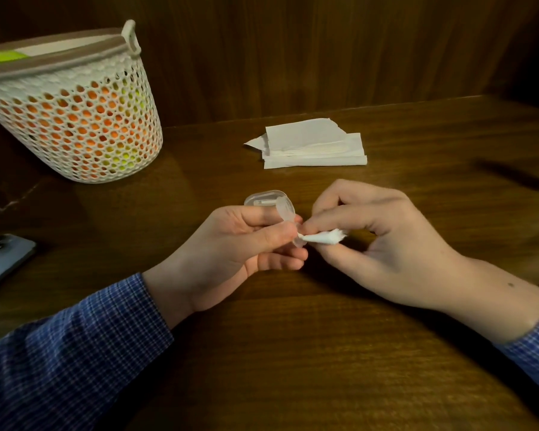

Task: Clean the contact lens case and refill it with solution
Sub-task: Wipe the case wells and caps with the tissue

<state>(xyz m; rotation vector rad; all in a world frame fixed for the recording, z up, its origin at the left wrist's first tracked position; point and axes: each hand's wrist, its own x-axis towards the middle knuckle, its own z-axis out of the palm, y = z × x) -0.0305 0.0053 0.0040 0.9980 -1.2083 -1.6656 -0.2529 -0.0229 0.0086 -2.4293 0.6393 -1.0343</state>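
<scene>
Over the dark wooden surface (293, 353) we see the left hand (231, 253) gripping the clear lens case (282, 209) while the right hand (383, 241) pinches a twisted tissue (321, 237) against it, so we judge wiping underway, refilling undone, and no solution bottle identifiable.

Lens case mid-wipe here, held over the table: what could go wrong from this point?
1. The left hand pinches the small clear lens case by its fingertips above the table; pressure from wiping might make it slip and drop.
2. The twisted tissue piece in the right hand has a frayed end, so fibres may stay in the case.
</scene>
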